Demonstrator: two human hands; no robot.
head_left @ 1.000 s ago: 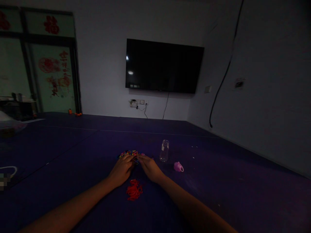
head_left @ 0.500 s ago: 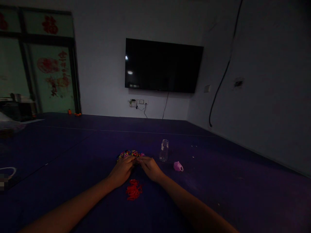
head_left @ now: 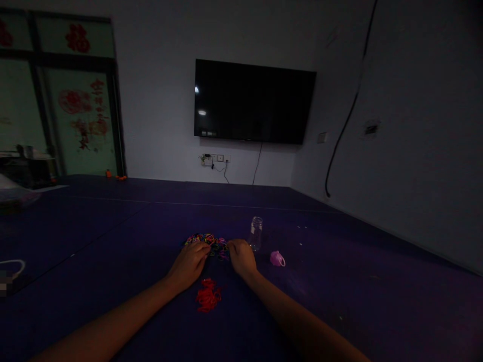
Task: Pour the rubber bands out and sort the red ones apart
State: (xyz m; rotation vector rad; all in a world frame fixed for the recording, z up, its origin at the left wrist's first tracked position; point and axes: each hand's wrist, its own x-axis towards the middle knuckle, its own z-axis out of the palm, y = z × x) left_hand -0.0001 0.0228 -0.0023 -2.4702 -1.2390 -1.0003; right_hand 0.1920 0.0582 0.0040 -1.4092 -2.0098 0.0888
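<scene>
A pile of small multicoloured bands (head_left: 199, 238) lies on the dark purple surface, with some spread between my hands. My left hand (head_left: 192, 259) rests at the pile's near left side, its fingers pressed together around something too small to make out. My right hand (head_left: 241, 257) is at the right end of the pile, fingers curled together, and what they hold is hidden. Nearer to me is a separate heap of red bands (head_left: 208, 295). A clear bottle (head_left: 256, 234) stands upright just behind my right hand. To its right sits a pink cap with a loop (head_left: 277, 258).
The purple surface (head_left: 169, 195) reaches back to the wall. A white loop-shaped thing (head_left: 15, 265) lies at the far left edge. Small white bits lie right of the bottle. A television (head_left: 252, 103) hangs on the wall, and a black cable (head_left: 341, 133) runs down at the right.
My right hand has moved right, away from my left hand, toward the bottle. Dark and coloured bands now show between the hands. My left hand has barely moved.
</scene>
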